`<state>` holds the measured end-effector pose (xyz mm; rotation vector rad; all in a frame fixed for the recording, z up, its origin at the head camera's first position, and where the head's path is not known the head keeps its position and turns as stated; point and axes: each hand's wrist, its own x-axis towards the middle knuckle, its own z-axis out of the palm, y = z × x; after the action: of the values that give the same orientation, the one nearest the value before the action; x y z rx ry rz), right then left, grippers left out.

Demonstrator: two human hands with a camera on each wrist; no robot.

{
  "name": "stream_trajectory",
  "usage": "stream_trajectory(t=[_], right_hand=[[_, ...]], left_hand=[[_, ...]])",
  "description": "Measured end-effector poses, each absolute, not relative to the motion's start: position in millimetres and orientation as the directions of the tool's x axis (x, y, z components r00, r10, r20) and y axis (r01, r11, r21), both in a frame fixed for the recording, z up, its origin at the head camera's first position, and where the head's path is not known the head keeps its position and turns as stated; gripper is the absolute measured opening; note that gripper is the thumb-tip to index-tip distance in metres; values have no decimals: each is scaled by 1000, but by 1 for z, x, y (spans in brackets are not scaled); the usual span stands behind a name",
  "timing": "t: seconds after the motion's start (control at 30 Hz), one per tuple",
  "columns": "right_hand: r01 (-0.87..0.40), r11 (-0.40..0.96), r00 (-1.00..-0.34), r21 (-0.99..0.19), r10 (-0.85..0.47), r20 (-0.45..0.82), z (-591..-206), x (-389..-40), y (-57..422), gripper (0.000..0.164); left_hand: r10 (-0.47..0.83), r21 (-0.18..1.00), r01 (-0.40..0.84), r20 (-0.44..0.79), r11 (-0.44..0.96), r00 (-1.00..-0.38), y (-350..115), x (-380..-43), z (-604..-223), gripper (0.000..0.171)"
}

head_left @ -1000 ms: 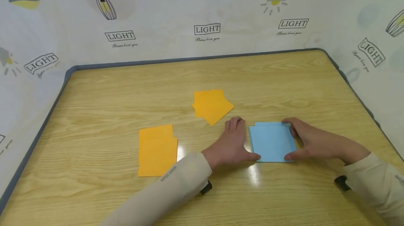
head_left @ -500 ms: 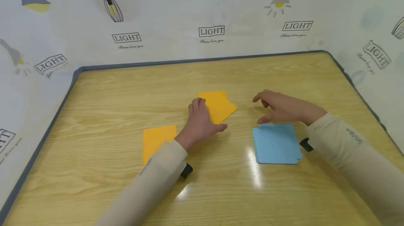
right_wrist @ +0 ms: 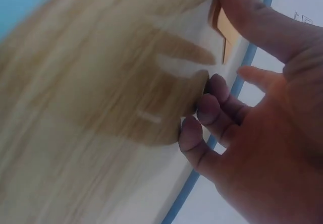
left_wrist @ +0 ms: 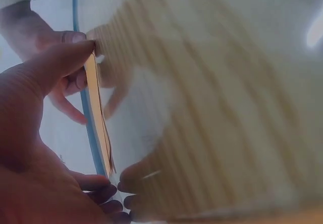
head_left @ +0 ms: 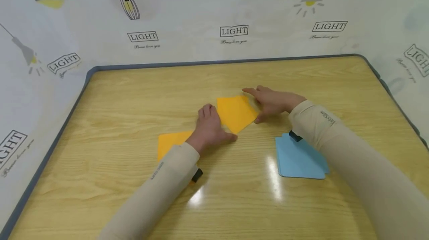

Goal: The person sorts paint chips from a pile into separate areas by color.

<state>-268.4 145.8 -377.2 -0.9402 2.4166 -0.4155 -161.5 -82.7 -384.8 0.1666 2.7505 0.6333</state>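
Observation:
Orange square paper sheets [head_left: 236, 113] lie overlapping in the middle of the wooden table, corners fanned out. My left hand [head_left: 207, 128] is at their left side, fingers by the left edge and thumb near the front corner. From the right, my right hand [head_left: 273, 102] reaches in with thumb and fingers spread around the right corner. In the left wrist view, the thin edge of the orange sheets [left_wrist: 99, 110] shows between thumb and fingers. The right wrist view has the orange sheets [right_wrist: 229, 30] beside the thumb, with the other fingertips touching down on the tabletop.
A blue stack of square sheets [head_left: 299, 160] lies front right, partly under the right forearm. Another orange pile [head_left: 172, 143] sits at the left, half covered by the left sleeve [head_left: 167, 173]. A lamp-patterned curtain [head_left: 187, 5] surrounds the table [head_left: 234, 202].
Both hands have left the blue stack and moved to the middle orange sheets. The left hand arrived first; the right hand has come in from the right. The orange sheets now look less fanned out.

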Motion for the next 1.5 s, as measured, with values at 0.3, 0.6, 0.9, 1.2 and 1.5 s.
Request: stream_trajectory(t=[0.3, 0.6, 0.9, 1.2, 1.5], right_hand=[[-491, 759, -616, -426, -649, -446, -373, -275, 136, 104], [-421, 802, -589, -424, -597, -544, -368, -277, 130, 101], [-448, 760, -615, -470, -644, -454, -375, -272, 140, 97], [-416, 681, -618, -602, -698, -362, -379, -264, 151, 101], [-372, 656, -628, -656, -699, -342, -374, -254, 153, 100]], left_hand=[[189, 466, 31, -297, 884, -936, -83, -165, -383, 109], [203, 462, 44, -298, 886, -933, -83, -167, -388, 106], [207, 460, 49, -299, 887, -932, -85, -167, -388, 110], [217, 471, 61, -284, 880, -934, -88, -169, -388, 108], [244, 484, 93, -259, 870, -935, -90, -168, -381, 110]])
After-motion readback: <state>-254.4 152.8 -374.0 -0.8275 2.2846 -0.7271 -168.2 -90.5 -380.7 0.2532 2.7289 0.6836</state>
